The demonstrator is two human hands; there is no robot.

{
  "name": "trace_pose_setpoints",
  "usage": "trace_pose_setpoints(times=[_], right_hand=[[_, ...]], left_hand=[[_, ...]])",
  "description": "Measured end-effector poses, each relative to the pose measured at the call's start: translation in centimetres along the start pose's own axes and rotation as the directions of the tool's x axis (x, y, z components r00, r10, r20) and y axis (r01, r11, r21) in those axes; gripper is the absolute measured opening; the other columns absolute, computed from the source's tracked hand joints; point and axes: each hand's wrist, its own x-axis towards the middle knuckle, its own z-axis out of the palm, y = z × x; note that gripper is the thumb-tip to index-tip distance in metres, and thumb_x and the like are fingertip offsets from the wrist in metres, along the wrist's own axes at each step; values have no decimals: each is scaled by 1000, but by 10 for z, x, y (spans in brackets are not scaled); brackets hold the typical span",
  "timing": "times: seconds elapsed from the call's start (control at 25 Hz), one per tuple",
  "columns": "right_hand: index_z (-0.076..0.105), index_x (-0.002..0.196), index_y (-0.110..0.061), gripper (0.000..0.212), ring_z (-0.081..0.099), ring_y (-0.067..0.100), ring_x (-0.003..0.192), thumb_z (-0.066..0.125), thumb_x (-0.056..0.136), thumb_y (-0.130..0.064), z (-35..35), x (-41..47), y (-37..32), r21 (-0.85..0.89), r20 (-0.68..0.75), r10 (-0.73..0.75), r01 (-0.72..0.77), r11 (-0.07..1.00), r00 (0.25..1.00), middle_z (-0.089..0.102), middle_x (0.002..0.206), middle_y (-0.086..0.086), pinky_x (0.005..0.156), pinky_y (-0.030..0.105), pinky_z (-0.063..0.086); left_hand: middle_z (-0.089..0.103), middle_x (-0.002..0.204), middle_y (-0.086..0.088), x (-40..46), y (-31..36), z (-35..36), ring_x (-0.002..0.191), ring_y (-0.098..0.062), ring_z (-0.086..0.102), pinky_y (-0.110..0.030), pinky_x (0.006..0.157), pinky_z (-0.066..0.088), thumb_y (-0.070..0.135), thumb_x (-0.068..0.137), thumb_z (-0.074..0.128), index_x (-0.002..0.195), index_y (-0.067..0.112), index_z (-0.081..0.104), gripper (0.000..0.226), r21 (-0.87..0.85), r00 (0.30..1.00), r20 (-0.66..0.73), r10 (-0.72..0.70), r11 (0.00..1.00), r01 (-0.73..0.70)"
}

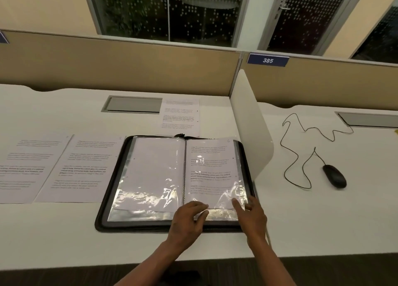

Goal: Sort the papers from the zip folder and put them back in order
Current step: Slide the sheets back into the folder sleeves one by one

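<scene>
The left hand lies on the bottom edge of the right-hand page, its fingers bent down onto the clear sleeve; whether they pinch it or only press cannot be told. The right hand rests just beside it at the sleeve's lower right corner, fingers straight and loosely spread — touching the plastic, not curled round it. Between the two hands the printed sheet sits in that sleeve, its top edge poking out above.

The black zip folder lies open flat on the white desk, a blank-looking sheet in its left sleeve. Two loose papers lie side by side left of the folder, and another paper lies behind it. Past the white divider — a black mouse with its tangled cable.
</scene>
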Motion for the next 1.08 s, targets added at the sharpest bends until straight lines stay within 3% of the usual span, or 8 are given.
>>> trace_pose_setpoints(times=[0.12, 0.24, 0.32, 0.48, 0.64, 0.8, 0.92, 1.08], right_hand=[[61, 121, -31, 33, 65, 15, 97, 71, 91, -20, 10, 4, -1, 141, -58, 4, 4, 990, 998, 69, 121, 4, 80, 34, 58], [66, 115, -27, 26, 67, 15, 96, 72, 92, -17, 9, -6, -23, 266, -11, -70, 70, 962, 997, 70, 111, -3, 64, 21, 57], [66, 117, -22, 27, 69, 15, 97, 71, 92, -13, 15, -16, -40, 355, 55, -155, 125, 926, 986, 71, 109, -5, 65, 19, 58], [68, 120, -20, 27, 71, 11, 102, 66, 95, -9, 29, -47, -76, 464, 266, -375, 223, 857, 888, 75, 107, -6, 82, 25, 59], [69, 122, -23, 27, 67, 10, 111, 64, 96, -29, 47, -55, -88, 486, 394, -453, 236, 841, 800, 73, 115, -6, 94, 31, 56], [56, 134, -40, 38, 47, 13, 136, 59, 97, -48, 78, -45, -66, 54, 540, -348, 381, 923, 766, 52, 147, -10, 114, 38, 39], [33, 153, -36, 71, 14, 18, 154, 31, 92, -73, 115, -44, -42, -295, 672, -354, 673, 678, 651, 20, 166, -5, 124, 41, 15], [25, 158, -28, 122, -5, 23, 156, -23, 64, -88, 161, -47, -18, -441, 658, -405, 761, 475, 634, 4, 169, -2, 124, 42, -1]], left_hand=[[63, 118, 21, -5, 9, 1, 110, 6, 56, -24, 94, 51, 47, 84, 68, 121, 30, 70, 40, 65, 1000, 12, 7, 998, -8], [44, 138, 28, -5, 32, 1, 125, 10, 40, -6, 104, 32, 59, 78, 70, 142, 37, 48, 71, 119, 997, 69, -21, 993, 12], [38, 144, 27, 0, 48, 0, 128, 7, 36, -12, 107, 29, 64, 77, 69, 149, 38, 36, 83, 130, 995, 64, -71, 990, 63], [55, 136, 14, 9, 76, -19, 116, -2, 56, -22, 93, 52, 38, 88, 71, 149, 32, 40, 69, -6, 978, -153, -139, 990, 140], [66, 112, 14, 12, 73, -60, 90, -4, 68, -21, 72, 61, 21, 92, 69, 133, 29, 55, 44, -171, 853, -372, -366, 930, 324], [73, 100, -4, -2, 36, -99, 84, -12, 74, -39, 71, 63, 6, 90, 68, 113, 16, 61, 27, -418, 754, -319, -574, 799, 432], [74, 85, -1, -11, 18, -126, 79, -15, 74, -42, 72, 63, 5, 90, 67, 97, 15, 66, 12, -496, 724, -276, -632, 739, 456], [74, 81, 1, -26, -14, -155, 74, -12, 73, -37, 73, 63, 6, 89, 68, 92, 17, 70, 12, -482, 709, -201, -676, 698, 529]])
